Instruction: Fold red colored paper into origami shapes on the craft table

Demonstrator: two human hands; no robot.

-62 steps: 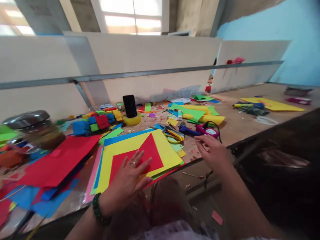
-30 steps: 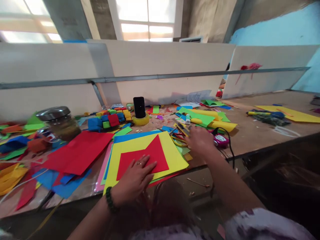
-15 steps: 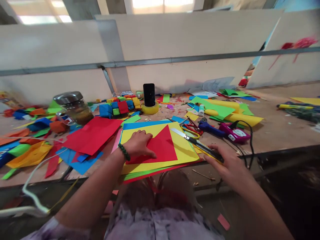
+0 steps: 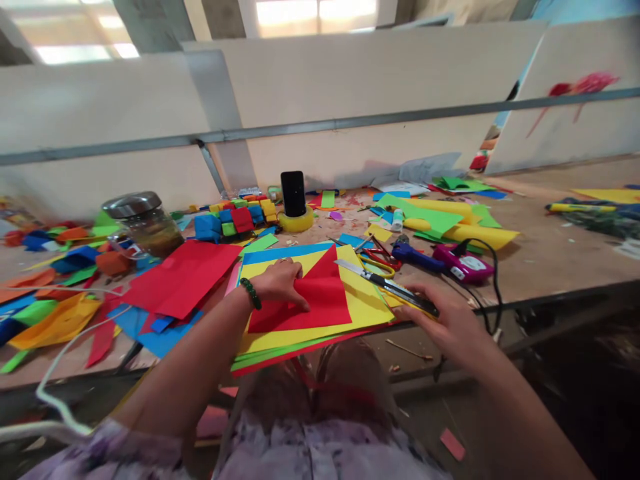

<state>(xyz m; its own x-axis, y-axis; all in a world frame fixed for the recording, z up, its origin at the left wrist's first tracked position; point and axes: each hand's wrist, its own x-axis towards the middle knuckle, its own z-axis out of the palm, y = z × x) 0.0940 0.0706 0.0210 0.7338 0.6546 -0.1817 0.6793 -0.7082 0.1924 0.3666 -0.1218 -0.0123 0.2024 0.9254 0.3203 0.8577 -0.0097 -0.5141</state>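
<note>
The fingers of the left hand point(image 4: 280, 281) lie close together and press down on the left part of a folded red paper point(image 4: 325, 297), a green bead bracelet point(image 4: 250, 293) around the wrist. The fingers of the right hand point(image 4: 447, 323) are wrapped around the handle of a knife point(image 4: 385, 283), just right of the red paper, with the bare blade pointing toward the paper's upper corner. The red paper lies on a yellow sheet point(image 4: 367, 305) that tops a stack of coloured sheets at the near edge of the table point(image 4: 540, 260). Right of the red paper, beyond the knife, are scissors point(image 4: 375, 263) and a pink glue gun point(image 4: 463, 263). Behind the red paper a phone point(image 4: 293, 193) stands in a roll of tape point(image 4: 297, 221). Left of it lie a loose red sheet point(image 4: 183, 277) and a jar point(image 4: 145, 223)
</note>
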